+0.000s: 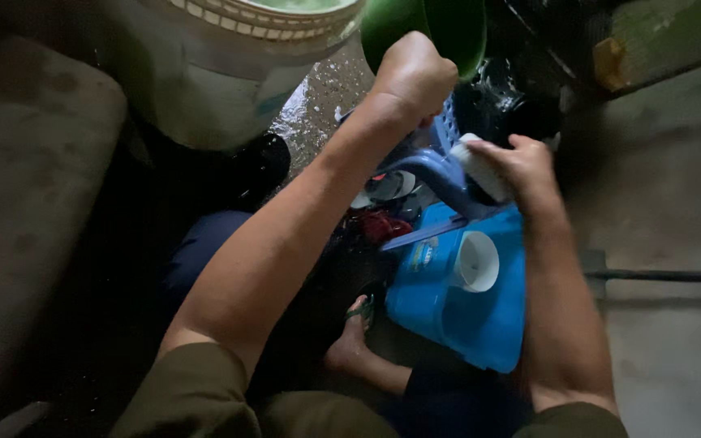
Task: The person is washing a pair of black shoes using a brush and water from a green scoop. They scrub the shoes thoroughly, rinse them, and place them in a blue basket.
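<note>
While scrubbed, pale-bristled brush (480, 172)

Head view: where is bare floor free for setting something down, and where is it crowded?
Free: grey floor right of the right hand. Crowded: the middle, around the left hand, blue container, white bucket and green tub.

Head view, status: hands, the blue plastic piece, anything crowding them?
Left hand fisted on the blue plastic piece, tilting it. Right hand presses a white brush against it. Blue box below; white bucket and green tub close by.
</note>
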